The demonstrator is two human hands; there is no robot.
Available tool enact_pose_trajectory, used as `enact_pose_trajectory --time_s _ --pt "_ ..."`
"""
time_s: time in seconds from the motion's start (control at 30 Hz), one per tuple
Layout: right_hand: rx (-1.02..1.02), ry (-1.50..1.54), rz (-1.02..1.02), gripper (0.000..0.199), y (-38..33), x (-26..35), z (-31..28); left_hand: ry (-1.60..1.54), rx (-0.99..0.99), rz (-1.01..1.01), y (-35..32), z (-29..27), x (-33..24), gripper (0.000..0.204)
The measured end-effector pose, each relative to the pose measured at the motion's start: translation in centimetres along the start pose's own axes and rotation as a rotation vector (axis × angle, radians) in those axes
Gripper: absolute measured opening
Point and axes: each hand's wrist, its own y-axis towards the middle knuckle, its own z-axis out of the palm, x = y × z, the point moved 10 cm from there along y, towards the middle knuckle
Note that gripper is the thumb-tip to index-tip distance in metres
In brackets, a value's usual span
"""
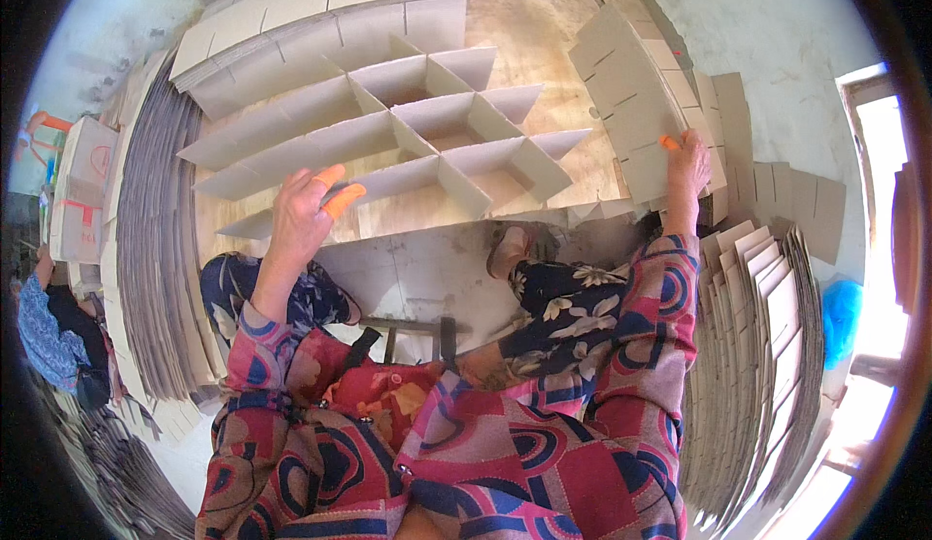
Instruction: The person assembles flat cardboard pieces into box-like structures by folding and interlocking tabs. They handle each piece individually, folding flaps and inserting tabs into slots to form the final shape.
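Note:
A partly assembled cardboard divider grid of interlocked strips stands on the wooden board in front of me. My left hand hovers at its near left side, thumb and fingers apart, with nothing visible between them. Orange finger covers sit on its thumb and a finger. At the right, my right hand grips the edge of a slotted cardboard strip on a leaning pile. Its orange-covered thumb lies on the strip's face; the other fingers are partly hidden behind the edge.
Slotted strips are stacked behind the grid. Tall cardboard stacks stand at left and lower right. The wooden board carries the grid. A carton and another person's blue sleeve appear far left; a blue bag hangs right.

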Motion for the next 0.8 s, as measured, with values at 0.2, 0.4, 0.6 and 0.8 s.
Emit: enact_pose_trajectory --time_s 0.2,0.4,0.6,0.8 --pt "-0.288 0.41 0.008 0.033 -0.3 3.8 -9.8 0.01 -0.03 0.002 -0.2 -0.5 -0.1 0.038" --pt "0.053 1.119 -0.366 0.054 -7.6 19.5 -14.9 0.045 -0.007 0.009 -1.0 -1.0 0.4 0.041" --pt "0.335 1.009 -0.758 0.055 -15.4 30.5 -15.3 0.05 0.023 0.014 -1.6 -0.9 1.2 0.028" --pt "0.368 0.985 -0.86 0.052 -17.6 34.9 -14.9 -0.077 -0.002 0.017 -2.4 0.2 2.7 0.018"
